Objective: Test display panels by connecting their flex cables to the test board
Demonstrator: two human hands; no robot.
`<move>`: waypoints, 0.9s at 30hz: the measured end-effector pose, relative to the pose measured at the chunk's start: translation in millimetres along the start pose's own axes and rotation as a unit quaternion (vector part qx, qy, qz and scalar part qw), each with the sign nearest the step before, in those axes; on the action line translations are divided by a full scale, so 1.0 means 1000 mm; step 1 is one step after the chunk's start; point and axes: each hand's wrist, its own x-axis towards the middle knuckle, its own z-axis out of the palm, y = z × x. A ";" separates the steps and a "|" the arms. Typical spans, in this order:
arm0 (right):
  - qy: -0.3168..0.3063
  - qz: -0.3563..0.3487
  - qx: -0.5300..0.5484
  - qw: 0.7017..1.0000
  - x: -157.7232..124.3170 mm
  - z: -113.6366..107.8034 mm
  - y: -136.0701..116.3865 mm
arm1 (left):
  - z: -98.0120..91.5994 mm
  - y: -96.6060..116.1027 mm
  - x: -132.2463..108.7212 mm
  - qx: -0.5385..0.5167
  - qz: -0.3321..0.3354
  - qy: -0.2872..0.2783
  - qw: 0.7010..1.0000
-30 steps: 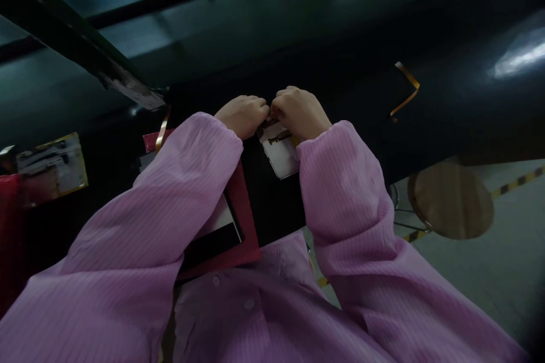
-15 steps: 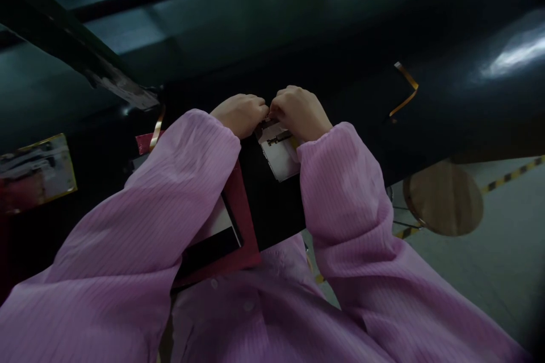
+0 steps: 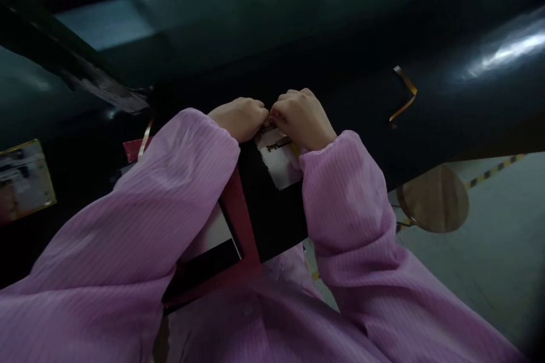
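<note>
My left hand and my right hand meet at the far edge of a flat silver panel that looks like the back of a small display. Both hands have curled fingers, pinched close together. What lies between the fingertips is hidden or too small to make out. A dark strip with small connectors crosses the panel, and a bit of yellow shows beside my right hand. The panel rests on the black table.
A red tray holding a flat black-and-white piece lies under my left forearm. An orange flex cable lies to the right. Another yellow-edged panel sits far left. A round wooden stool stands beyond the table edge.
The view has shifted slightly, so the surroundings at left and the stool appear further left. Both hands stay at the panel's far edge, fingers still curled.
</note>
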 end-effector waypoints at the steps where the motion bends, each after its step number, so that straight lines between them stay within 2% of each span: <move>1: 0.000 0.002 0.001 1.000 0.000 0.000 0.000 | -0.001 -0.001 0.000 -0.007 0.001 -0.009 1.000; 4: -0.006 0.007 0.009 1.000 0.000 0.000 0.000 | -0.001 -0.004 0.000 -0.020 0.011 -0.017 1.000; 11: -0.011 0.011 0.023 1.000 0.001 0.001 0.001 | 0.006 -0.005 -0.001 0.013 0.043 0.027 0.999; 21: -0.013 0.004 0.005 1.000 0.002 -0.001 0.001 | -0.005 0.004 -0.001 0.015 0.007 -0.016 1.000; 27: -0.015 -0.007 -0.007 1.000 0.003 -0.003 -0.002 | 0.001 -0.001 0.002 0.004 0.006 0.010 1.000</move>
